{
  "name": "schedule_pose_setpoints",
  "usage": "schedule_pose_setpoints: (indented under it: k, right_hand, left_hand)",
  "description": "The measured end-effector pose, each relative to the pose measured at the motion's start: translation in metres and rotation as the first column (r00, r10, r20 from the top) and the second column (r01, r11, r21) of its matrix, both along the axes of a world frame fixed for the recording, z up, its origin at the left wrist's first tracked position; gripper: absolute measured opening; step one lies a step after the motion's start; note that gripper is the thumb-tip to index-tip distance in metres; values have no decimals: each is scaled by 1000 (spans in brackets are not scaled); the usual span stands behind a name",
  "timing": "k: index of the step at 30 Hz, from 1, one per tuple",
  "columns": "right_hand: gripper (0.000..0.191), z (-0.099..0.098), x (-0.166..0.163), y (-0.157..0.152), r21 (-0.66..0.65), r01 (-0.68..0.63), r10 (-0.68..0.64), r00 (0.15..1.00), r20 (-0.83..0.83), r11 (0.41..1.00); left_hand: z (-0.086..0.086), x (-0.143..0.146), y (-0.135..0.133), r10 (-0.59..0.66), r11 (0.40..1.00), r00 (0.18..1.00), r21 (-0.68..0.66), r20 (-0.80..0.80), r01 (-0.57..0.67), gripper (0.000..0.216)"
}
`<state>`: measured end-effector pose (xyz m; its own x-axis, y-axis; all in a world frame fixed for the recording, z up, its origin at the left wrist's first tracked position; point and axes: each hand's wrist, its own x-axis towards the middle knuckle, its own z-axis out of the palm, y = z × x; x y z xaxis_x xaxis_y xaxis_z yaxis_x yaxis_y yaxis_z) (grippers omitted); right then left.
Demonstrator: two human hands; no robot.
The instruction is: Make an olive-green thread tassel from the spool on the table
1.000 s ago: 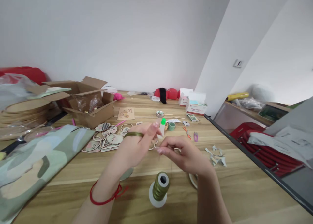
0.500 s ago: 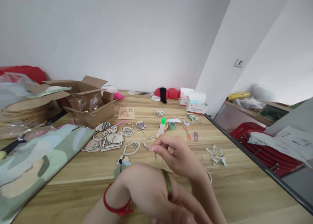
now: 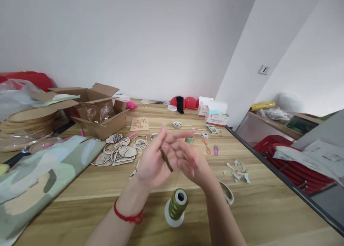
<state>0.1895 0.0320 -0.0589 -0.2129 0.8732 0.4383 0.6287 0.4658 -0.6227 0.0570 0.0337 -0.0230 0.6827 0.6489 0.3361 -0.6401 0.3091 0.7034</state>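
My left hand [image 3: 154, 163], with a red cord bracelet at the wrist, is raised over the table with its fingers stretched out. A band of olive-green thread [image 3: 166, 160] is wound round its palm. Close against its fingers is my right hand [image 3: 192, 163], its own fingers curled and smeared by motion. A faint strand seems to run up to it from below. Under both hands an olive-green thread spool [image 3: 177, 205] stands upright on its white base. A pale ring [image 3: 227, 193] lies beside my right forearm, partly covered by it.
Wooden cutouts [image 3: 122, 152] lie piled left of the hands, before an open cardboard box [image 3: 107, 126]. A folded patterned cloth [image 3: 53, 178] covers the left side. Orange scissors [image 3: 206, 146], purple snips [image 3: 216, 150] and fabric scraps [image 3: 238, 172] lie to the right.
My left hand has turned upright and risen, palm now showing, uncovering the spool. The right hand has moved in against its fingers and hides the glue bottle.
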Motion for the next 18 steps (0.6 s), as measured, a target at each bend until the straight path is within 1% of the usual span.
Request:
schedule_pose_setpoints:
  k: [2,3,5,6,8,10,13,15,18]
  right_hand:
    - [10,4,2,0,110,93,-88,995,-51,990]
    - [11,6,2,-1,173,141,-126,988,-92,975]
    - [10,11,0,-4,243,183,-143,974,-175,953]
    - [9,13,-1,-7,240,172,-122,970,-209,955]
    - [9,18,-4,-15,209,117,-59,963,-262,971]
    - [12,21,-9,-23,148,26,20,952,-305,989]
    - [25,23,-19,-30,8,-117,112,929,-353,993]
    - [33,22,-26,-32,-71,-164,127,921,-369,984]
    - [30,20,-33,-31,-154,-213,131,897,-421,965]
  left_hand:
    - [3,-7,10,151,985,985,-102,86,-142,65]
    - [4,-9,15,225,968,969,-133,100,-211,62]
    - [3,-12,21,343,933,933,-157,112,-324,55]
    - [2,-13,24,381,919,918,-155,110,-363,52]
    - [0,-13,26,426,901,899,-138,104,-411,50]
    - [-2,-12,26,448,893,889,-99,98,-439,51]
    - [-4,-9,23,465,885,882,-25,81,-464,54]
    - [-5,-7,21,462,886,885,13,58,-464,54]
    - [-5,-6,19,432,901,902,41,14,-432,54]
